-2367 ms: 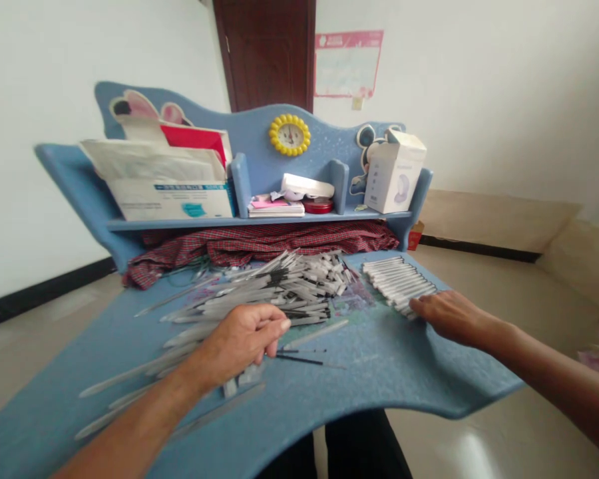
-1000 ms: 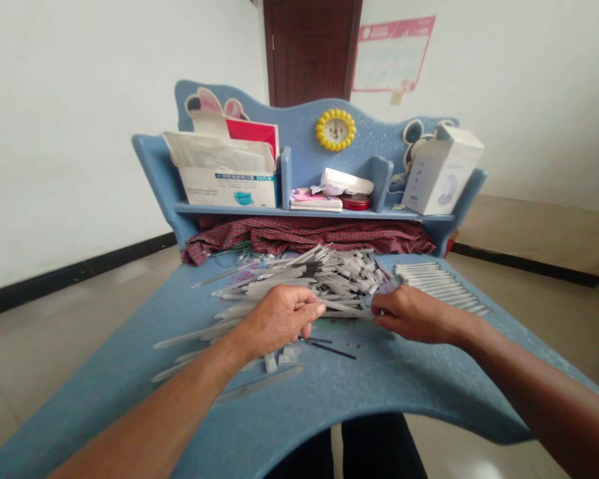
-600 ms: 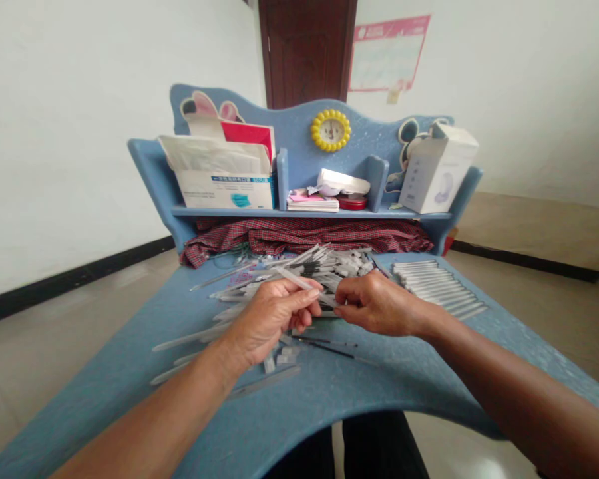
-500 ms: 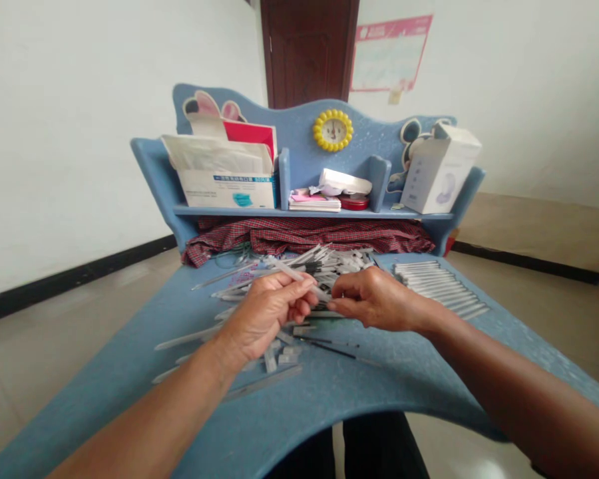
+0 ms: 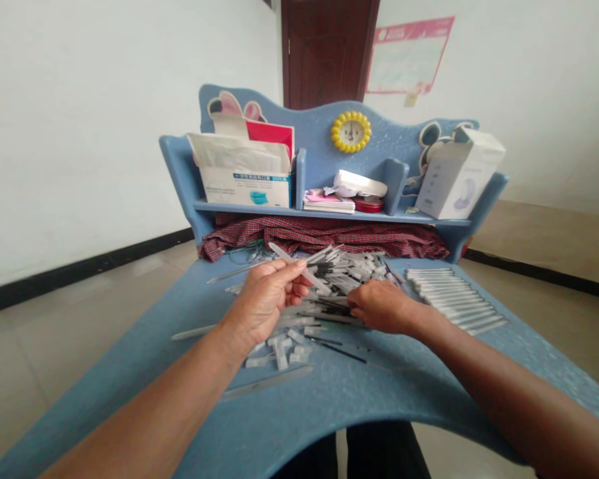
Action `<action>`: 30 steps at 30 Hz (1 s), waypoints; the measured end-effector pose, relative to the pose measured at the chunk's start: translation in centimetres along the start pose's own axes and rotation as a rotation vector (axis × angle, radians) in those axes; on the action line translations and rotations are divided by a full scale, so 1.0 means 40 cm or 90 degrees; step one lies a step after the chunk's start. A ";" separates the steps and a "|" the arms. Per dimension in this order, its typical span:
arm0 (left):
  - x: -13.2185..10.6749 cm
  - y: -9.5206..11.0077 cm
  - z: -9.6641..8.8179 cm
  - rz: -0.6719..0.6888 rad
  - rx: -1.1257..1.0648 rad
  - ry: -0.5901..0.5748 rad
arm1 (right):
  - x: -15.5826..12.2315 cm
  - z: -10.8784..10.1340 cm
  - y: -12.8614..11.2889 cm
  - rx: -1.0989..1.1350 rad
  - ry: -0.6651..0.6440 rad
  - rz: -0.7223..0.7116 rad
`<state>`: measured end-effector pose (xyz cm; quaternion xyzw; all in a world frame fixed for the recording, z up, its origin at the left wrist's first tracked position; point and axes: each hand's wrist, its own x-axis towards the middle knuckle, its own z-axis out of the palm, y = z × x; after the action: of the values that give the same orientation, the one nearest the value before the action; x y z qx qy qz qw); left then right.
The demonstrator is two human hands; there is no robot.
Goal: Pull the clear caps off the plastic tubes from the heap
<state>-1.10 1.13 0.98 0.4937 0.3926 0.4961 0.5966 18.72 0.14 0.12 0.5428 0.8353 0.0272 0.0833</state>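
My left hand [image 5: 267, 297] is raised a little above the blue desk [image 5: 329, 399] and pinches a clear plastic pen barrel [image 5: 299, 267] that slants up to the left. My right hand [image 5: 379, 306] lies low on the heap of pen parts [image 5: 342, 279], its fingers curled down among black refills and clear barrels; what they grip is hidden. Small clear caps [image 5: 282, 346] and loose black refills [image 5: 342, 349] lie just in front of both hands.
A neat row of white assembled pens [image 5: 454, 298] lies at the right of the desk. Behind the heap is a red checked cloth [image 5: 324, 236] under a shelf with a mask box [image 5: 244, 179], a white carton [image 5: 459, 176] and a yellow clock [image 5: 350, 132].
My right hand came from the row of white pens to my left hand, then dropped onto the heap. My left hand lifted off the desk with a clear barrel.
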 end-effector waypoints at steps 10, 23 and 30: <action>0.009 -0.003 -0.006 -0.004 0.001 0.015 | -0.005 -0.003 0.033 0.011 0.004 0.001; 0.024 -0.020 -0.018 0.016 -0.023 0.051 | -0.126 -0.045 0.049 0.215 0.056 -0.019; 0.015 -0.023 -0.005 0.014 0.007 0.054 | -0.110 -0.051 0.028 0.202 0.062 -0.023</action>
<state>-0.99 1.73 0.06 0.4793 0.4150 0.5211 0.5714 21.14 -3.31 2.74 0.5318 0.8419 -0.0803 -0.0436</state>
